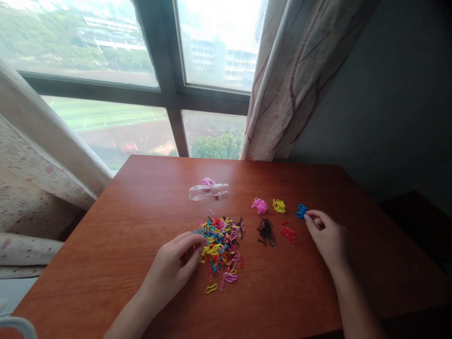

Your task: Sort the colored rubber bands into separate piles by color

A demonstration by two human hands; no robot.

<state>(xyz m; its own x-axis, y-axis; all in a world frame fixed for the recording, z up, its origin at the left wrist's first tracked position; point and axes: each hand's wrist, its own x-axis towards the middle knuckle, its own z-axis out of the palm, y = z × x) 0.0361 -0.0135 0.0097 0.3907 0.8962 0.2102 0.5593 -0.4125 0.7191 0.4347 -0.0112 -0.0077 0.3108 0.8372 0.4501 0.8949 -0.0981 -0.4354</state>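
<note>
A loose heap of mixed rubber bands [222, 240] in yellow, pink, blue, black and red lies mid-table. My left hand [176, 259] rests at its left edge, thumb and fingers drawn together against the bands; what is between the fingertips is hidden. To the right, bands are grouped by colour: a pink pile [260, 205], a yellow pile [279, 205], a black pile [267, 232], a red pile [289, 234] and a blue pile [301, 211]. My right hand [328, 240] pinches at the right side of the blue pile, its fingertips touching blue bands.
Behind the heap, a clear plastic bottle [208, 192] lies on its side with a pink piece [207, 181] by it. The wooden table [106, 245] reaches back to a window [169, 96] between curtains [282, 80]. A pale curved object [17, 324] shows at the lower left.
</note>
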